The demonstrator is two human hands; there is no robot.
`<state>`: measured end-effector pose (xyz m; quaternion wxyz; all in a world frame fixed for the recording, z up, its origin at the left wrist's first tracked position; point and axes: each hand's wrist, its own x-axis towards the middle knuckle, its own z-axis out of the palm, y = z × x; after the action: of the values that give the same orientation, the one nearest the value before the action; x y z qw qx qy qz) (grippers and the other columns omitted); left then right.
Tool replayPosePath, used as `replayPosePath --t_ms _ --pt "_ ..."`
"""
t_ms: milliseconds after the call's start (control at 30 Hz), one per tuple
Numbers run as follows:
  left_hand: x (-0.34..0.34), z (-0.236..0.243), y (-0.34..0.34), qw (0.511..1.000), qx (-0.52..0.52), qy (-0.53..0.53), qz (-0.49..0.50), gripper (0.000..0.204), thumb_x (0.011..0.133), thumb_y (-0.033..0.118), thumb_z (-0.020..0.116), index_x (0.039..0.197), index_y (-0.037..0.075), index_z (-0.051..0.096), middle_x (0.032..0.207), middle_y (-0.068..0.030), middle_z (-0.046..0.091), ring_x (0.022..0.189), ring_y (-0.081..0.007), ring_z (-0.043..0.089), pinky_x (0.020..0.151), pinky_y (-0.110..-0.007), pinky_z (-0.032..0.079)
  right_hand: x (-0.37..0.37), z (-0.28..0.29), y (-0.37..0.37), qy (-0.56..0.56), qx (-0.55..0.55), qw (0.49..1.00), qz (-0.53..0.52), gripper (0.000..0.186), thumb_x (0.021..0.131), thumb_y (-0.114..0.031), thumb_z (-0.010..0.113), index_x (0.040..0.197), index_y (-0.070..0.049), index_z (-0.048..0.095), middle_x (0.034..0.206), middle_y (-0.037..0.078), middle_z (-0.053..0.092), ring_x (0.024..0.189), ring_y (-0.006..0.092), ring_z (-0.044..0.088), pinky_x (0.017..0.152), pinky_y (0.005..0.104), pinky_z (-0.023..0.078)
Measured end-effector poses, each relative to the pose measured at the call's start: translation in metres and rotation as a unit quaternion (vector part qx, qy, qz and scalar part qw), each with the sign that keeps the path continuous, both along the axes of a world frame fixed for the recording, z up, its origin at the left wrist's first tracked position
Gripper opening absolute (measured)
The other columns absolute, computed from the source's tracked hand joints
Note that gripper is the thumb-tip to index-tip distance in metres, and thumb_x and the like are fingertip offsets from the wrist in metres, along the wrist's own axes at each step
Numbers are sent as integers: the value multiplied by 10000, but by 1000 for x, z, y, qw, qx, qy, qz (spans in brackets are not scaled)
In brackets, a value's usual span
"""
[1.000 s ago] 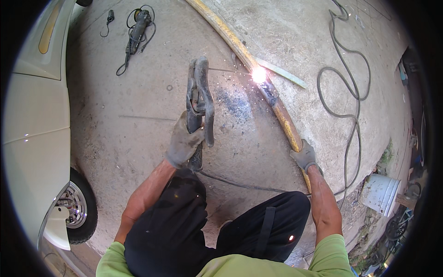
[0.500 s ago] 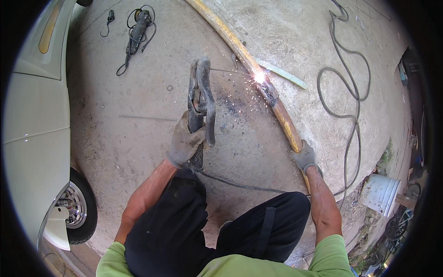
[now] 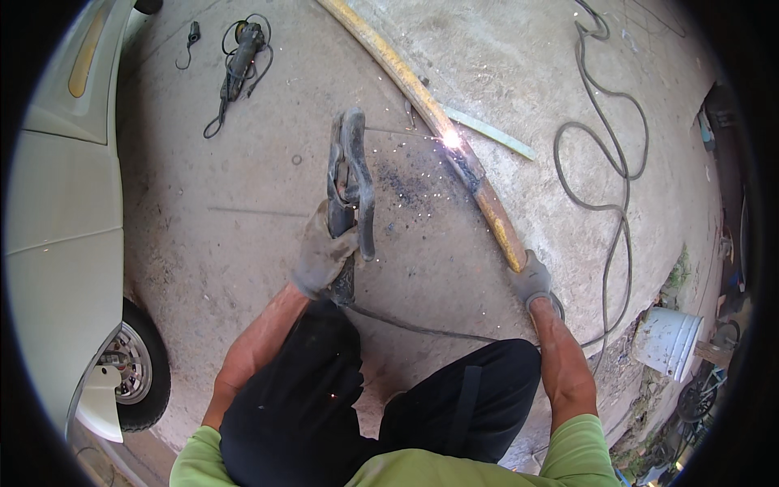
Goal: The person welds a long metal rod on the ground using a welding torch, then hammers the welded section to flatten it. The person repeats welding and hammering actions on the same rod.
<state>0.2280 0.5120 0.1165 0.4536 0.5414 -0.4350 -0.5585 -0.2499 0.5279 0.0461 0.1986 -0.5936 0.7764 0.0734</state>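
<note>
My left hand, in a grey work glove, is wrapped round a black welding electrode holder. A thin electrode runs from its jaws to a worn yellow metal pipe. Where the rod's tip meets the pipe there is a bright arc, with sparks scattered below and left of it. Just nearer to me the pipe has a dark, scorched stretch. My gloved right hand is closed round the near end of the pipe; the fingers are partly hidden.
A pale flat strip lies beside the pipe. An angle grinder with its cord lies at the upper left. A white car stands along the left. Looped cable and a white bucket are at the right. A thin rod lies left of my glove.
The pipe, the arc and my right hand have shifted slightly left. The stretch of pipe seen below my right wrist before no longer shows. The electrode holder has dipped slightly toward me.
</note>
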Motion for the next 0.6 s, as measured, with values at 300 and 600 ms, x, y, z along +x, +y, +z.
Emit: replayPosePath --t_ms 300,600 --pt "-6 16 -1 999 27 47 -2 585 954 284 827 1391 -1 562 1077 1 661 929 -92 629 807 -288 559 1 -3 4 5 -5 1000 -4 550 845 -419 791 1269 -90 666 1072 265 781 1027 467 760 903 543 599" --pt "-4 13 -1 998 36 55 -12 524 957 214 813 1374 3 575 1032 7 673 875 -83 642 764 -291 561 6 -2 6 10 -17 1000 -1 602 846 -403 793 1325 -69 649 1066 269 781 1013 464 764 911 540 599"
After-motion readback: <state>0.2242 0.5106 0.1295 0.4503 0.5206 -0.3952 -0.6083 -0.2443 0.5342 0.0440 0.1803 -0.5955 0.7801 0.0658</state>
